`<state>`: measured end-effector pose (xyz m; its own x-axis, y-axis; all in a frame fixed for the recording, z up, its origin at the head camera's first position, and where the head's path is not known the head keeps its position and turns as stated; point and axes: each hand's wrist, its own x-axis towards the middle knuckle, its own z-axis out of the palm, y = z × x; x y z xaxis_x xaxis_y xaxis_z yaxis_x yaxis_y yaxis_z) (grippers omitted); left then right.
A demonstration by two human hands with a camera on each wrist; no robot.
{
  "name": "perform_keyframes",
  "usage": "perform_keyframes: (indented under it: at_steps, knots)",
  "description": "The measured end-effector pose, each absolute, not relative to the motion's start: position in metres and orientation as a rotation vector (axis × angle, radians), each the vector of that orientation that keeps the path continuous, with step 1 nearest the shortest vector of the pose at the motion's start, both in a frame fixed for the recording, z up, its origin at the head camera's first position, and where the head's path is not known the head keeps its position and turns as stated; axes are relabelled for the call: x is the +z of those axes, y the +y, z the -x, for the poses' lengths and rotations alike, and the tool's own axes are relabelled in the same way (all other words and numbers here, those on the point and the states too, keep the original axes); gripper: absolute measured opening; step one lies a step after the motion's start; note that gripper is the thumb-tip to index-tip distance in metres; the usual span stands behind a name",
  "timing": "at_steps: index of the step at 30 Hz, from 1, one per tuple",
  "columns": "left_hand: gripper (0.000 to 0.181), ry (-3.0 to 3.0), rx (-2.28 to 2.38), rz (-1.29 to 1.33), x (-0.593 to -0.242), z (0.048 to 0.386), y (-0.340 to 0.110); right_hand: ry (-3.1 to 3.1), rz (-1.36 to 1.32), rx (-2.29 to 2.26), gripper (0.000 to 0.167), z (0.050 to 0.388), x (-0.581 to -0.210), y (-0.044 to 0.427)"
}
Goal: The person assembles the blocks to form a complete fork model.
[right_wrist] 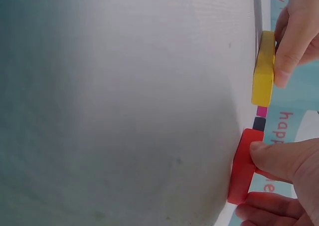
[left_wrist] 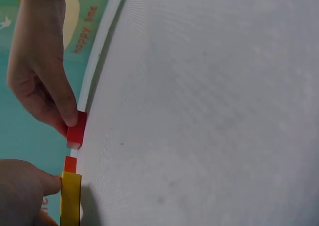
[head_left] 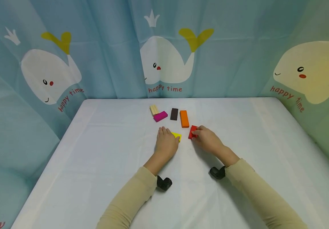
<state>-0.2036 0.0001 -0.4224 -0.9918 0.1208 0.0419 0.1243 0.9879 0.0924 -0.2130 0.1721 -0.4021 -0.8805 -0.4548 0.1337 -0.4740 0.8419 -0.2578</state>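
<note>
Four far blocks (head_left: 174,114) lay on table (head_left: 95,149) before curtain (head_left: 110,63), nearer left block (head_left: 177,136) in left hand (head_left: 166,144), nearer right block (head_left: 191,133) in right hand (head_left: 208,140), those two apart.

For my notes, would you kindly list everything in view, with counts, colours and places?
table: one, white, before the person
curtain: one, mostly blue-green, behind and beside the table
whale prints: three, white, on the curtain
crown prints: three, white, above the whales
lettering: "happy time" three times, red, below the whales
magenta block: one, magenta, far part of the table
cream block: one, cream, beside the magenta block
dark block: one, blackish, right of the magenta block
orange block: one, orange, right of the dark block
red block: one, red, nearer than the orange block
yellow block: one, yellow, left of the red block
wrist devices: two, black, one per wrist
sleeves: two, beige, one per arm
left hand: one, at the yellow block
right hand: one, holding the red block
</note>
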Motion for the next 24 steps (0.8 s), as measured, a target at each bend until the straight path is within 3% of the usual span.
perform_keyframes:
  at_steps: [24]
  knots:
    - [0.065,-3.233,-0.258,0.405,-0.412,0.211,-0.016,-2.995,-0.783,0.403,0.032,0.203,-0.402,0.168]
